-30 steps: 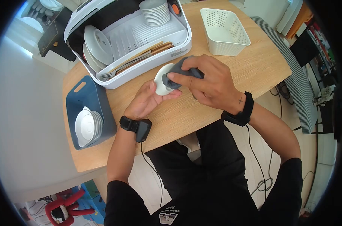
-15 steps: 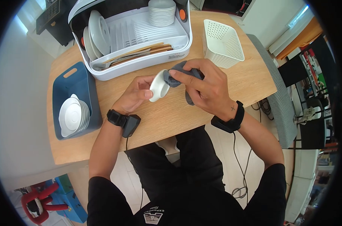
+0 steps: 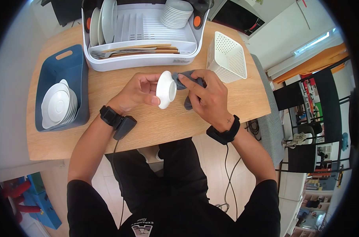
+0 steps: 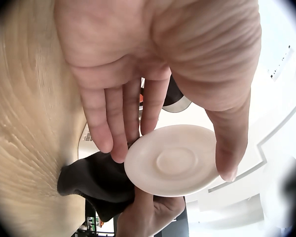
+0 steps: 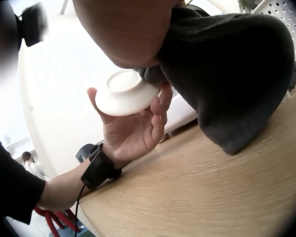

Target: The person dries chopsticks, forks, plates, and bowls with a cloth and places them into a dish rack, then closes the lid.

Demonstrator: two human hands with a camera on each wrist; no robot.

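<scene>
A small white saucer (image 3: 166, 90) is tilted on edge above the table, its foot ring facing the right hand. The left hand (image 3: 138, 91) holds it by the rim between thumb and fingers; the left wrist view shows the saucer's inner face (image 4: 175, 160). In the right hand (image 3: 211, 94) a dark grey cloth (image 3: 184, 81) is gripped, part of it touching the saucer's edge and the rest hanging down, as the right wrist view shows the cloth (image 5: 232, 79). The right palm is hidden.
Behind the hands stands a white dish rack (image 3: 144, 62) with plates, stacked saucers (image 3: 176, 15), chopsticks and forks. A blue bin (image 3: 83, 79) at left holds white bowls (image 3: 55, 106). A white perforated basket (image 3: 227, 59) stands at right.
The saucer has turned from its inner face to its underside in the head view, still in the left hand. The right hand keeps the cloth at its edge. The head view has shifted.
</scene>
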